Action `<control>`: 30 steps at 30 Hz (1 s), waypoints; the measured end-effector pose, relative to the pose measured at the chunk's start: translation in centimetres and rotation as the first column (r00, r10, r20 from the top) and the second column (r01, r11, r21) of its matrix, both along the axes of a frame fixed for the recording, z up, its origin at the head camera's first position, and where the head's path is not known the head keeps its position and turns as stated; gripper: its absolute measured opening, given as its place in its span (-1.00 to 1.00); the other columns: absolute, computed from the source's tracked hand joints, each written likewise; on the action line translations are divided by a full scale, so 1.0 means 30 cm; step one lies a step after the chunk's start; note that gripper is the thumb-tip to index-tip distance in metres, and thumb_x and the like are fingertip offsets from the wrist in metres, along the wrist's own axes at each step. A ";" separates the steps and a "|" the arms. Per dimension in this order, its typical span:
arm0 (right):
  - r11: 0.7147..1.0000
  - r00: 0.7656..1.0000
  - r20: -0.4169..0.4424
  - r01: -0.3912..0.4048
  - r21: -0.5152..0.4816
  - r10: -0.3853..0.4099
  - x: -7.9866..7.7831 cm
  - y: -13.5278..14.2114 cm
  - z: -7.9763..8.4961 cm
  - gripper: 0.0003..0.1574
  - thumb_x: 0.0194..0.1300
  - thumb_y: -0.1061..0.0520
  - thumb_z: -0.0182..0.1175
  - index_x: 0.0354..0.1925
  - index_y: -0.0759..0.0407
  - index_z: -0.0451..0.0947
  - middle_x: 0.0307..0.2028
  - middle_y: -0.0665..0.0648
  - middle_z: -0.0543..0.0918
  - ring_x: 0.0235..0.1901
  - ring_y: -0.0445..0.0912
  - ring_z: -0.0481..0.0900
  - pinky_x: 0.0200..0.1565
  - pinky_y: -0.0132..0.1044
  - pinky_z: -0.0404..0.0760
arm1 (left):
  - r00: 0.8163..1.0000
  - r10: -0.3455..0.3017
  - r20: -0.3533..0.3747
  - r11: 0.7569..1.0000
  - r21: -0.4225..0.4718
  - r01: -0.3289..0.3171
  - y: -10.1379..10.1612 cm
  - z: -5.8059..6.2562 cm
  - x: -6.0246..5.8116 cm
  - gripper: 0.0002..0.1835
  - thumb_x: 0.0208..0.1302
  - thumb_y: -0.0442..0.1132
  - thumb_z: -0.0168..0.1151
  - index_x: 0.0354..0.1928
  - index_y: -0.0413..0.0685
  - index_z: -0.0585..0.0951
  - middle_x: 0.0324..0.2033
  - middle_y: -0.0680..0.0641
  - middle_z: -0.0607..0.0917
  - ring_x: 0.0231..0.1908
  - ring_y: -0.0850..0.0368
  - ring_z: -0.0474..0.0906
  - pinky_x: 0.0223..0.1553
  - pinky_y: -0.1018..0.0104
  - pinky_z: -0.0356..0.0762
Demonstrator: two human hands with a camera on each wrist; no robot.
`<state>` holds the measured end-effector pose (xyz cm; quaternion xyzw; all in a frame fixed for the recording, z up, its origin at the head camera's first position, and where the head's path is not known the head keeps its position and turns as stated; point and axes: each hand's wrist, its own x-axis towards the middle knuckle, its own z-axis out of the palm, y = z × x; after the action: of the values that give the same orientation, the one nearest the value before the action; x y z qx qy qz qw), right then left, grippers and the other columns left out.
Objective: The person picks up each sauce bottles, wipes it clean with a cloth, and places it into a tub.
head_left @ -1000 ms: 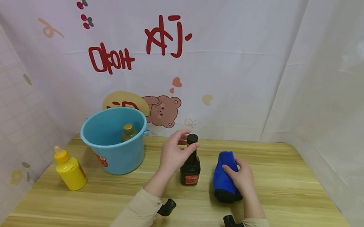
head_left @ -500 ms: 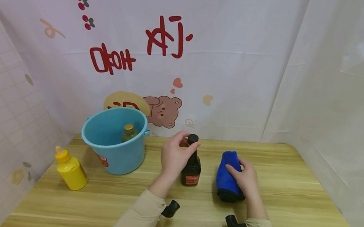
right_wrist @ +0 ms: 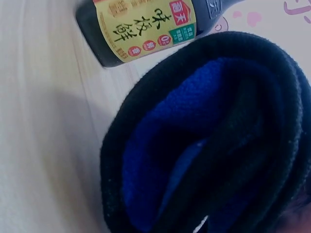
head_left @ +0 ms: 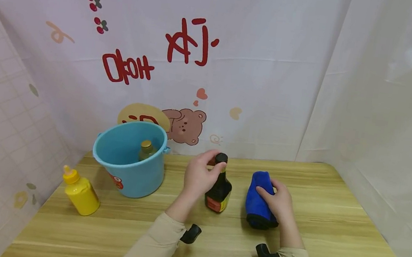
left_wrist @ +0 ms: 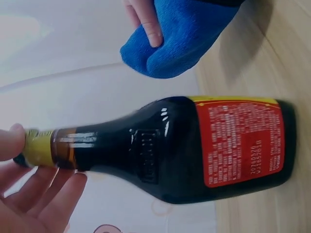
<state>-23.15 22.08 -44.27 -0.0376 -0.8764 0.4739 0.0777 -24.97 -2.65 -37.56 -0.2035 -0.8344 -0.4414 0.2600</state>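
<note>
My left hand pinches the capped neck of a dark soy sauce bottle, which stands upright or nearly so on the table. In the left wrist view the bottle's red back label shows, with the thumb and fingertips at the yellow neck band. The right wrist view shows its yellow front label. To the right, my right hand grips a rolled or folded blue cloth with a black edge. The cloth stays apart from the bottle and hides most of that hand in the right wrist view.
A light blue bucket stands at the back left with a gold-capped bottle inside. Left of it is a yellow squeeze bottle. The wooden table meets patterned curtains at the back and sides.
My left fingers have closed on the bottle's neck. The bottle has turned, bringing a strip of yellow label into sight, and shifted slightly. My right hand and the cloth moved a little right.
</note>
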 end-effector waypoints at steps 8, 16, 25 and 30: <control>1.000 1.000 -0.003 -0.003 0.004 0.003 0.001 0.000 -0.001 -0.30 0.35 0.01 0.30 0.28 0.41 0.41 0.23 0.48 0.43 0.23 0.34 0.38 0.22 0.24 0.36 | 0.942 -0.274 0.194 0.957 -0.038 0.286 -0.052 0.037 -0.038 -0.69 0.39 -0.24 0.26 0.13 -0.07 0.61 -0.12 -0.05 0.70 -0.08 0.04 0.63 -0.08 0.18 0.61; 1.000 1.000 -0.018 -0.003 0.021 0.004 -0.002 -0.007 -0.004 -0.31 0.34 0.01 0.30 0.26 0.41 0.43 0.22 0.48 0.45 0.21 0.34 0.40 0.19 0.23 0.40 | 0.778 -0.520 0.352 0.839 0.040 0.543 -0.100 0.062 -0.103 -0.68 0.43 -0.34 0.17 0.19 -0.19 0.54 0.02 -0.20 0.62 -0.01 -0.08 0.58 -0.13 0.25 0.66; 1.000 0.999 -0.044 -0.011 0.026 0.012 -0.002 -0.023 0.006 -0.30 0.33 0.00 0.32 0.26 0.40 0.43 0.24 0.47 0.43 0.23 0.33 0.37 0.21 0.23 0.38 | 0.676 -0.618 0.401 0.758 0.080 0.647 -0.129 0.061 -0.154 -0.66 0.47 -0.34 0.12 0.23 -0.20 0.51 0.09 -0.19 0.58 0.00 -0.02 0.58 -0.07 0.21 0.64; 0.999 0.995 -0.094 -0.017 0.036 0.020 0.004 -0.049 0.020 -0.32 0.31 -0.02 0.34 0.24 0.35 0.47 0.20 0.44 0.45 0.21 0.30 0.39 0.18 0.23 0.40 | 0.649 -0.649 0.398 0.732 0.095 0.674 -0.137 0.055 -0.166 -0.64 0.48 -0.34 0.09 0.26 -0.22 0.48 0.09 -0.20 0.58 0.00 0.01 0.57 -0.05 0.20 0.63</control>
<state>-23.01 20.60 -43.66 -0.0058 -0.8803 0.4601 0.1151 -29.95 -6.76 -35.92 -0.4054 -0.7502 -0.5118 -0.1040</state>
